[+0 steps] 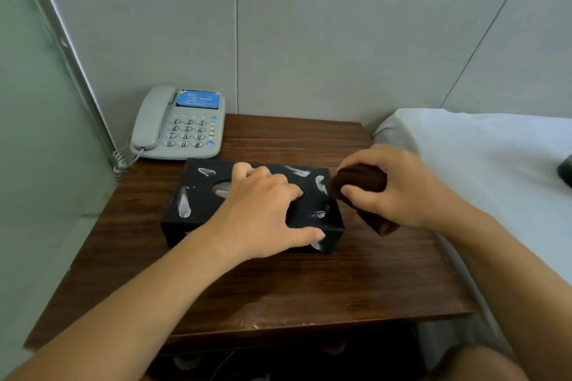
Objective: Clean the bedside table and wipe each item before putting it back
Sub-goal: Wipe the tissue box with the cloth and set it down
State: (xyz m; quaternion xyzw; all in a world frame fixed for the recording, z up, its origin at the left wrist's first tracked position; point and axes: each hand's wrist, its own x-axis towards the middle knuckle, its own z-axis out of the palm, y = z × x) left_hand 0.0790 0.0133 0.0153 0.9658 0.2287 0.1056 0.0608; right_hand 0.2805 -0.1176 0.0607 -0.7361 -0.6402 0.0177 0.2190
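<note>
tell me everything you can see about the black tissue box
The tissue box is a black rectangular box with white feather-like marks and an oval slot on top. It lies flat on the wooden bedside table, just in front of the phone. The left hand rests on its top, thumb at the front edge; the brown cloth in the right hand meets its right end.

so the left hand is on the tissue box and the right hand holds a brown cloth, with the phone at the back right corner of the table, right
Not quite. In the head view the phone sits at the back left corner of the table, not the back right. The rest holds: the left hand rests on the tissue box and the right hand holds a brown cloth.
</note>
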